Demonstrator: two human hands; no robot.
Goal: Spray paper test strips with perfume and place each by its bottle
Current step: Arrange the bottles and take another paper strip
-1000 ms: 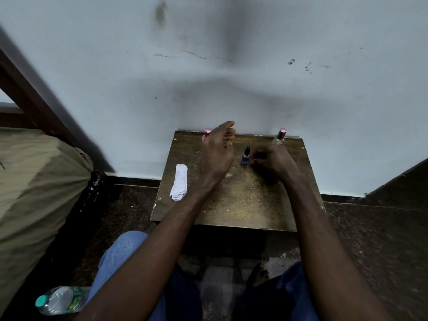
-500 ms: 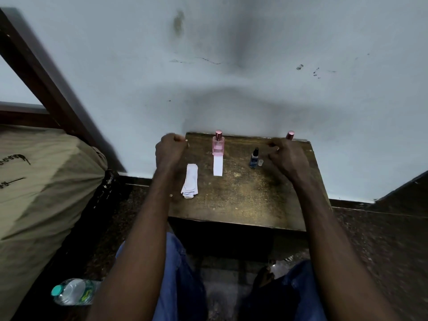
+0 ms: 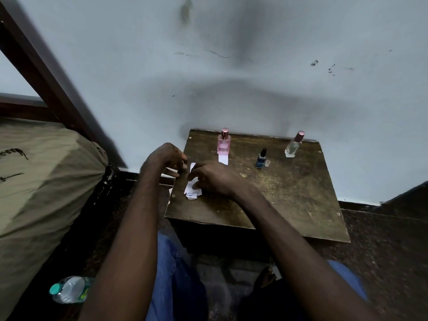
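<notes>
Grey-white wall (image 3: 254,66), scuffed and stained, is filling the upper half of the view.

Olive fabric bundle (image 3: 41,181) is sitting at the left, against a dark wooden frame.

Wooden desk (image 3: 278,200), worn and speckled, is standing against the wall, with the person's knees in blue jeans below it.

Left hand (image 3: 164,158) is hovering at the desk's left edge with fingers curled. White paper is showing beneath it, but whether it is gripping that paper cannot be told.

Right hand (image 3: 215,179) is reaching across just beside the left, with fingers and thumb touching the stack of paper strips (image 3: 191,193). A pinch cannot be confirmed.

Plastic water bottle (image 3: 69,289) is lying on the floor at lower left.

Pink perfume bottle (image 3: 224,144) is standing upright near the wall.

Clear bottle (image 3: 293,145) with a pink top is standing at the far right.

Dark blue bottle (image 3: 261,158) is standing between them, nearer the person.

Single white strip (image 3: 223,158) is lying flat, touching the pink bottle's near side.

Small clear cap (image 3: 268,163) is sitting just beside the blue bottle.
</notes>
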